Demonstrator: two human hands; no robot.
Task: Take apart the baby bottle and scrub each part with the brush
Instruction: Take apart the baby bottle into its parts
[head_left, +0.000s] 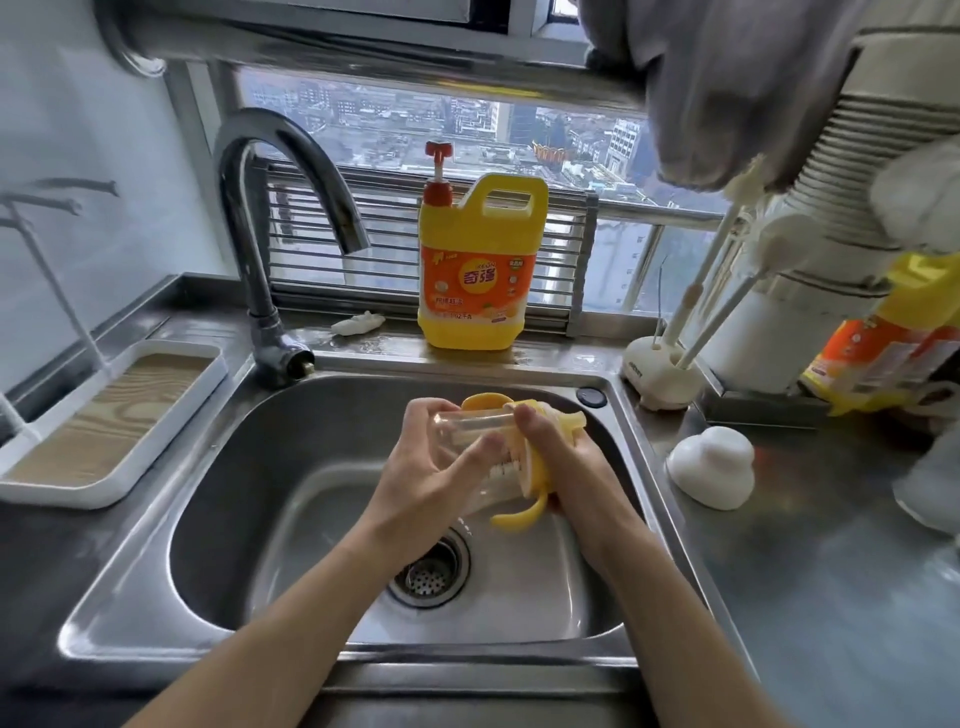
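My left hand (421, 467) grips the clear bottle body (457, 427), which lies sideways over the sink (311, 415), neck pointing right, where my right hand (569, 457) clasps the yellow handled collar (540, 474).

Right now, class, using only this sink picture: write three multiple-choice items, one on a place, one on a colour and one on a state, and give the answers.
1. Where is the white cap?
A. on the counter right of the sink
B. on the wooden tray
C. on the window ledge

2. The bottle has a handled collar. Its colour is:
A. blue
B. yellow
C. green

3. The bottle is:
A. standing on the counter
B. lying on the drain
C. held above the sink

Answers:
1 A: the cap sits on the steel counter, outside the basin.
2 B: collar and handles are yellow.
3 C: the left hand grips the clear body and the right hand grips the collar.
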